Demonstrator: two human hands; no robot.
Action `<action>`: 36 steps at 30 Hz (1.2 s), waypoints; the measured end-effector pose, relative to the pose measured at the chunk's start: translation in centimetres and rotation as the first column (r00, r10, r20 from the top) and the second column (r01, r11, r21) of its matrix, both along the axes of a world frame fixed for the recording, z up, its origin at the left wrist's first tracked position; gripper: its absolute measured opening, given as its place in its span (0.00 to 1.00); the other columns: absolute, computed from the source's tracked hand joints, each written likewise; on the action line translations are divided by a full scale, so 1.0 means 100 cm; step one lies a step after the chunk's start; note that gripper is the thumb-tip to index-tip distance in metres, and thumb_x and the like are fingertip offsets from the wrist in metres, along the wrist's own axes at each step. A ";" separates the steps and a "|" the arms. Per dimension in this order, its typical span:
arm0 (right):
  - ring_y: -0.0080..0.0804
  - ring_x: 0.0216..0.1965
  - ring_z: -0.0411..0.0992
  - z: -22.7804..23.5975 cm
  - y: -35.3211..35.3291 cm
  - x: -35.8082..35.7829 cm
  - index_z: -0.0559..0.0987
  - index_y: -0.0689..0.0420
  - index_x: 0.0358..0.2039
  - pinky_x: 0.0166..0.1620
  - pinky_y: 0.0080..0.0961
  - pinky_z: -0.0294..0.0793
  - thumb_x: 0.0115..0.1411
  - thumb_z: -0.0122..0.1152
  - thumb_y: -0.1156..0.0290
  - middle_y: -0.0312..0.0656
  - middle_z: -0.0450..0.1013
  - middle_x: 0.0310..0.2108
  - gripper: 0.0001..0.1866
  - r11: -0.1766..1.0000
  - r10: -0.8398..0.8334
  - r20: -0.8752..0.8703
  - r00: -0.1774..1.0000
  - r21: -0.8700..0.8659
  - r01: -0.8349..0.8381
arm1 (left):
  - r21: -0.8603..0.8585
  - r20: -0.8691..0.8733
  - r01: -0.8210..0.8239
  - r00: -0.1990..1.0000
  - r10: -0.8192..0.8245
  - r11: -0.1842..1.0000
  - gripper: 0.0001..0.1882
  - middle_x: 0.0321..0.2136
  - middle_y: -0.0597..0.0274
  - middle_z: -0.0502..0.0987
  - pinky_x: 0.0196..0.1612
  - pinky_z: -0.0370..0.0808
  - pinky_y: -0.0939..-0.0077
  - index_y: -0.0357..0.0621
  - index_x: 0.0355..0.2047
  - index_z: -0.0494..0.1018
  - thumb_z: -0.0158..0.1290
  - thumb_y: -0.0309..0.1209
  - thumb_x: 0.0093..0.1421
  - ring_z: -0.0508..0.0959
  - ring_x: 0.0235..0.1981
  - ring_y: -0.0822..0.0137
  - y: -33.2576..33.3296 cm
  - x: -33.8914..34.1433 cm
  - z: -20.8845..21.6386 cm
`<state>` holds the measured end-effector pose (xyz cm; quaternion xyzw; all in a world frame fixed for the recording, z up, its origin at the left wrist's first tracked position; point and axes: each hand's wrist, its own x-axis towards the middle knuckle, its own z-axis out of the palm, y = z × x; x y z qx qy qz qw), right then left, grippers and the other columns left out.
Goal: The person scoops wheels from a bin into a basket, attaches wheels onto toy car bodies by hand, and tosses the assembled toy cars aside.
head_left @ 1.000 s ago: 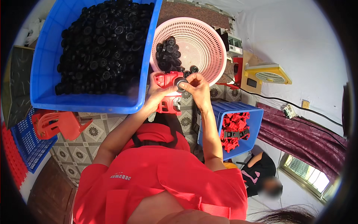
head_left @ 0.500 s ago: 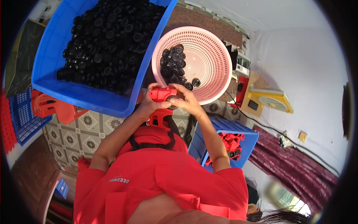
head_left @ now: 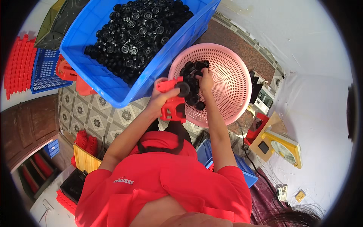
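Left hand (head_left: 162, 96) grasps a red plastic part (head_left: 172, 101) bearing a black wheel (head_left: 183, 89); right hand (head_left: 206, 78), at its three o'clock, pinches wheels in the pink basket (head_left: 230, 81).

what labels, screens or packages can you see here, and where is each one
Weighing scale: lower right by the white wall, yellow boxy body, dark square screen, pale round grille.
Shirt print: small pale mark on the red shirt's left chest.
No packages or signs show.
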<state>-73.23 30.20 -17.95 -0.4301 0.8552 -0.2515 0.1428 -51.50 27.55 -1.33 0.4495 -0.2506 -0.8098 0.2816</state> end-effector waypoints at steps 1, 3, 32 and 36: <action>0.47 0.34 0.73 0.003 0.007 -0.007 0.72 0.59 0.37 0.36 0.37 0.72 0.46 0.70 0.71 0.46 0.71 0.36 0.20 1.000 -0.011 -0.004 1.000 0.006 0.011 | -0.025 -0.012 -0.008 1.000 0.008 1.000 0.37 0.47 0.57 0.68 0.46 0.77 0.67 0.47 0.53 0.54 0.65 0.21 0.49 0.74 0.45 0.64 -0.003 -0.008 0.000; 0.36 0.29 0.73 0.014 0.027 -0.026 0.71 0.60 0.37 0.34 0.30 0.72 0.48 0.69 0.75 0.42 0.72 0.31 0.18 0.951 -0.126 0.225 0.966 -0.251 0.182 | -0.065 -0.047 -0.009 0.999 0.006 0.998 0.38 0.48 0.56 0.68 0.46 0.77 0.66 0.47 0.54 0.52 0.65 0.21 0.49 0.74 0.46 0.63 -0.008 -0.027 0.002; 0.36 0.57 0.63 0.203 0.094 0.101 0.54 0.63 0.66 0.60 0.28 0.62 0.55 0.57 0.73 0.50 0.62 0.58 0.39 0.847 0.259 0.916 0.307 -0.368 0.383 | -0.253 0.047 0.461 0.884 -0.466 0.850 0.58 0.53 0.53 0.68 0.52 0.73 0.67 0.47 0.66 0.37 0.68 0.28 0.45 0.73 0.52 0.64 -0.009 -0.002 0.019; 0.35 0.57 0.64 0.185 0.098 0.104 0.55 0.64 0.65 0.59 0.28 0.62 0.55 0.56 0.73 0.50 0.63 0.58 0.38 0.836 0.252 0.941 0.226 -0.330 0.439 | -0.261 0.048 0.526 0.845 -0.533 0.810 0.47 0.49 0.58 0.71 0.51 0.74 0.73 0.40 0.60 0.56 0.70 0.30 0.43 0.74 0.49 0.68 0.004 0.005 0.042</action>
